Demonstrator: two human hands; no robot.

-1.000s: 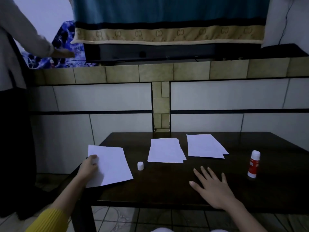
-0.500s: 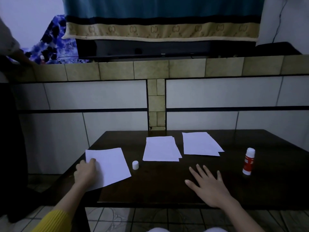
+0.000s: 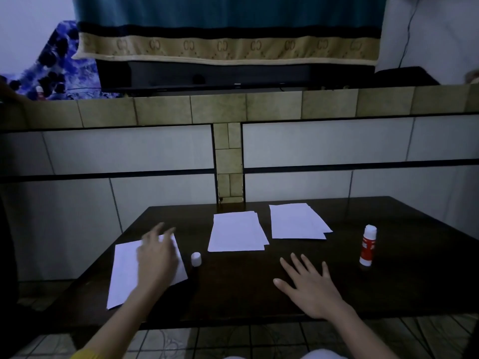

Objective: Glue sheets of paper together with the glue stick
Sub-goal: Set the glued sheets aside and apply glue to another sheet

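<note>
Now left hand has moved over the sheet, blurred.

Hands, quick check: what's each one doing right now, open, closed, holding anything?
Left hand: open, fingers spread over the loose white paper sheet, gripping nothing; blurred.
Right hand: open, fingers spread, palm down at the dark wooden table, holding nothing.

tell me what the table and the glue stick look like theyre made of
Table: probably dark wood with a glossy varnish; faint reflections show on its top, though the dim light hides any grain.
Glue stick: looks like smooth plastic, a white tube with a red label, standing upright.
</note>
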